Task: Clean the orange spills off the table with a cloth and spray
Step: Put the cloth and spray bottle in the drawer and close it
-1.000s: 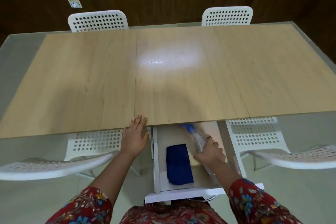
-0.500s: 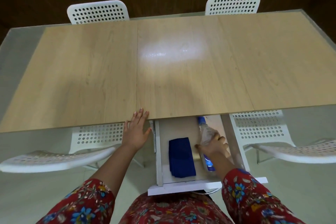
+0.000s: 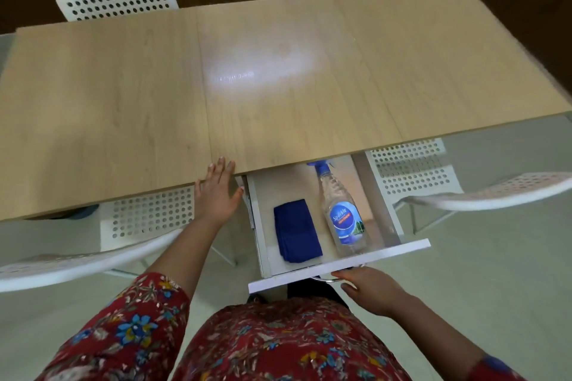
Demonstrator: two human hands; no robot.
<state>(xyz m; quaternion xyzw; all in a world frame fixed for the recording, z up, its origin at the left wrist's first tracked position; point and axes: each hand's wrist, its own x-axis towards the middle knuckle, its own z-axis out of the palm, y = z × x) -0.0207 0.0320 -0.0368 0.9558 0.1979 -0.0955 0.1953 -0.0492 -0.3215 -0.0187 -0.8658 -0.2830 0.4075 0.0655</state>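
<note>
- Drawer [image 3: 340, 267] is seen pulled out beneath the worktop [image 3: 139, 96]; a folded blue cloth [image 3: 297, 235] and a clear spray bottle [image 3: 343, 219] are laid side by side in it, with the cloth on the left.
- Left grip [image 3: 218, 192] is released, its straight fingers laid against the worktop edge.
- Right grip [image 3: 368, 288] is placed at the drawer's metal handle [image 3: 325, 279]; whether the handle is clasped cannot be told.

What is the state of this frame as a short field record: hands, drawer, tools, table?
left hand: flat, fingers straight, on the table edge
right hand: at the drawer handle, grip unclear
spray bottle: lying in the open drawer, right side
cloth: blue, folded, left of the spray bottle, small gap between
spills: no orange visible on the table
</note>
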